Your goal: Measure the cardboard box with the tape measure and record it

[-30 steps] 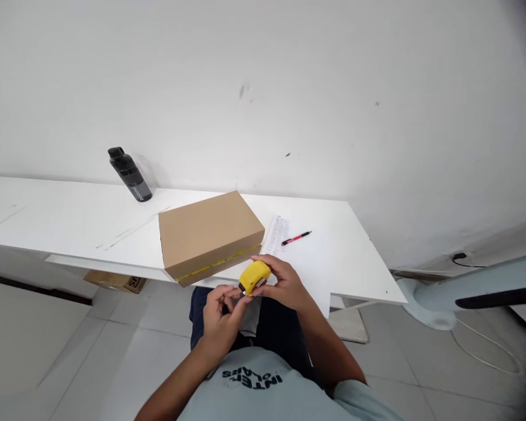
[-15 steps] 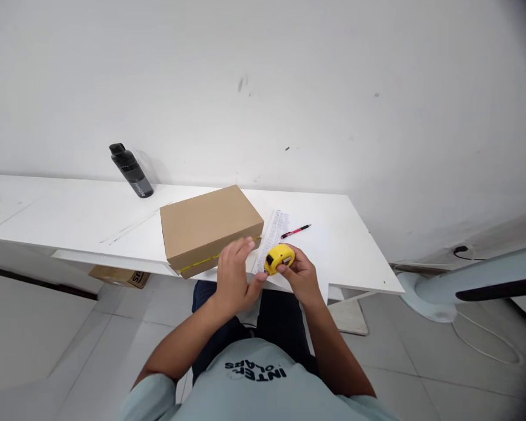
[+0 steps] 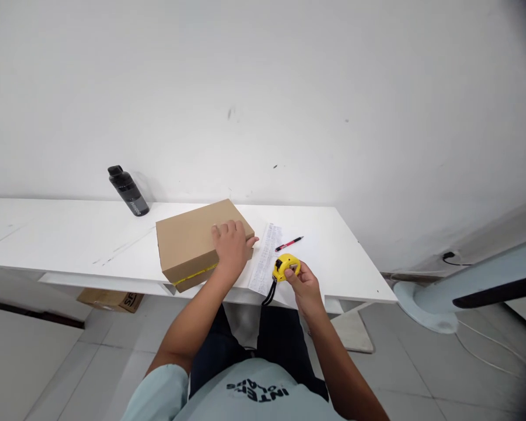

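Note:
My left hand [image 3: 231,248] is on the right part of a closed brown cardboard box [image 3: 193,231]. Its fingers bend over the lid, and the thumb reaches past the right edge. Along the box's front side runs a yellow strip [image 3: 196,274]. In my right hand [image 3: 305,285] is a yellow tape measure [image 3: 286,266], pinched between thumb and fingers above the paper. A black wrist strap [image 3: 269,294] hangs from it, and no blade shows outside the case.
On the white desk [image 3: 355,275] lie a handwritten sheet [image 3: 265,263] and a red-and-black pen [image 3: 289,244]. A dark bottle [image 3: 128,191] stands at the back left by the wall. Another carton [image 3: 111,299] is below the desk. To the right rises a pale stand [image 3: 425,307] with a cable.
My left hand has moved from beside the tape measure up onto the box. The tape measure has turned in my right hand, and its strap now hangs free. The view has shifted slightly.

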